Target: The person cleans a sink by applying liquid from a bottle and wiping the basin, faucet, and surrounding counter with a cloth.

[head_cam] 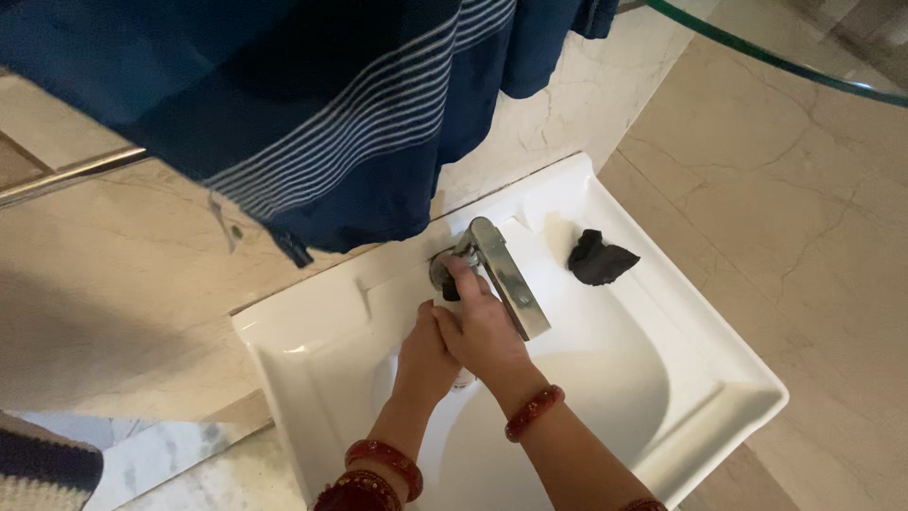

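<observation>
Seen from above, a white rectangular sink (pixel 662 322) is fixed against a pale marble wall (pixel 132 284), and both of the person's hands work at the metal tap (pixel 501 274) that rises from its back ledge. The right hand (pixel 482 326) reaches up to the base of the tap, its fingers curled and pressed against the round chrome base, where something small and dark shows between the fingertips and the metal; what it is cannot be told. The left hand (pixel 426 355) lies just beside and below the right, touching it, its fingers bent inward and mostly hidden under the right hand, so whether it grips anything cannot be told. The flat, long spout of the tap slants out over the bowl, past the right hand's knuckles. Red bangles (pixel 534 412) ring the right wrist, and more red bangles sit on the left forearm. A crumpled black cloth (pixel 599 260) lies on the sink's back ledge, to the right of the tap and apart from both hands. Above, a dark blue towel with thin white stripes (pixel 331 104) hangs from a metal rail (pixel 66 175) and covers part of the wall over the sink.
</observation>
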